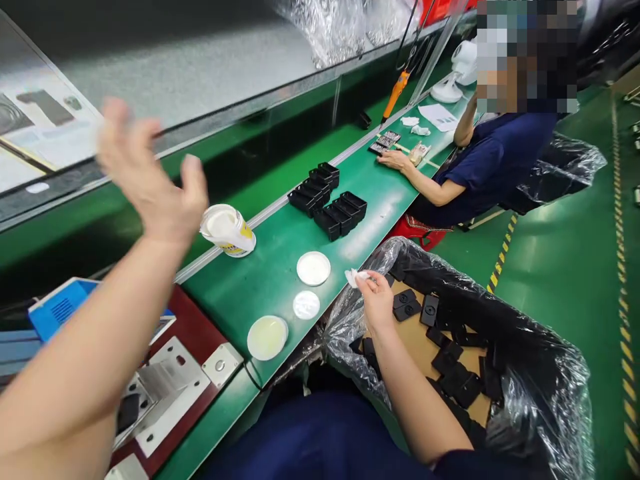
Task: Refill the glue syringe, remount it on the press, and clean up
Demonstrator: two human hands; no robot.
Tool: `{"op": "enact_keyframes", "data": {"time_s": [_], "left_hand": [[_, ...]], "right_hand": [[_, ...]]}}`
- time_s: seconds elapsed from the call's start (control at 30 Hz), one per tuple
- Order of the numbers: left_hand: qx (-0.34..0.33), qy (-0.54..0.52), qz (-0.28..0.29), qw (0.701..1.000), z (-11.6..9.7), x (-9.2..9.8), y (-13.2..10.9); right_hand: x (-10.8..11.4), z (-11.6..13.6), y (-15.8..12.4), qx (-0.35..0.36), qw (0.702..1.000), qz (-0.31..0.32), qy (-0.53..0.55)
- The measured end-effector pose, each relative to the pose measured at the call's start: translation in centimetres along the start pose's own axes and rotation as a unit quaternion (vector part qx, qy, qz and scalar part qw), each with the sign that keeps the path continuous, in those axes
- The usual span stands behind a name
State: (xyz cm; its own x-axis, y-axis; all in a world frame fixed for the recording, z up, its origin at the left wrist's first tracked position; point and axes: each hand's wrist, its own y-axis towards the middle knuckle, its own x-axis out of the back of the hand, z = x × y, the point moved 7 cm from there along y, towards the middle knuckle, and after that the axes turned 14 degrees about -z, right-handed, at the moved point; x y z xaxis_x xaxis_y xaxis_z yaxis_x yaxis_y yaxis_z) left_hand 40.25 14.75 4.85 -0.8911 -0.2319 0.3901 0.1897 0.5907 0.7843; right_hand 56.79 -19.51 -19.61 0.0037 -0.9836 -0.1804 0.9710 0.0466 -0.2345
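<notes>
My left hand (150, 170) is raised in the air above the green belt, fingers spread and blurred by motion, with nothing in it. Just right of it a white tub with a yellow label (229, 230) lies tilted on the belt. My right hand (376, 300) is pinched on a small white wad of cloth (356, 276) at the belt's near edge. It hovers over a plastic-lined box (525, 373) holding several flat black parts. Three round white lids (313, 268) (306, 305) (267, 337) lie on the green belt (260, 280).
Two rows of black rectangular trays (327, 197) stand further up the belt. A seated co-worker in dark blue (480, 167) rests a hand by small parts. An orange tool (395, 97) hangs above. A red fixture with metal plates (170, 387) and a blue device (57, 307) sit at left.
</notes>
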Motion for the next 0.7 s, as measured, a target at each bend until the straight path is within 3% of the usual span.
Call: {"op": "enact_keyframes", "data": {"time_s": [0.07,0.13,0.2,0.27,0.37,0.47,0.6,0.7], "left_hand": [[-0.006,-0.116,0.079,0.99,-4.4,-1.7,-6.0],[0.1,-0.201,0.175,0.958,-5.9,-3.1,-12.0],[0.223,-0.201,0.226,0.927,-4.9,-3.6,-16.8],[0.3,-0.159,0.242,0.909,-2.3,-3.5,-19.7],[0.376,-0.104,0.25,0.886,2.5,-3.8,-21.3],[0.426,-0.078,0.278,0.857,6.0,-5.5,-22.1],[0.457,-0.065,0.293,0.837,7.1,-7.0,-23.0],[0.439,-0.092,0.246,0.859,6.3,-5.4,-23.0]], "right_hand": [[-0.4,-0.6,0.3,-0.005,1.0,0.0,-0.009],[-0.4,-1.3,0.4,-0.013,1.0,0.004,-0.022],[0.1,-2.1,0.5,-0.021,0.999,0.008,-0.031],[0.9,-2.9,0.6,-0.027,0.999,0.011,-0.04],[2.2,-4.3,0.6,-0.039,0.998,0.012,-0.057],[2.9,-5.5,0.5,-0.056,0.997,0.014,-0.06],[3.0,-6.4,0.5,-0.07,0.995,0.033,-0.065],[2.9,-7.0,0.6,-0.075,0.993,0.056,-0.075]]}}
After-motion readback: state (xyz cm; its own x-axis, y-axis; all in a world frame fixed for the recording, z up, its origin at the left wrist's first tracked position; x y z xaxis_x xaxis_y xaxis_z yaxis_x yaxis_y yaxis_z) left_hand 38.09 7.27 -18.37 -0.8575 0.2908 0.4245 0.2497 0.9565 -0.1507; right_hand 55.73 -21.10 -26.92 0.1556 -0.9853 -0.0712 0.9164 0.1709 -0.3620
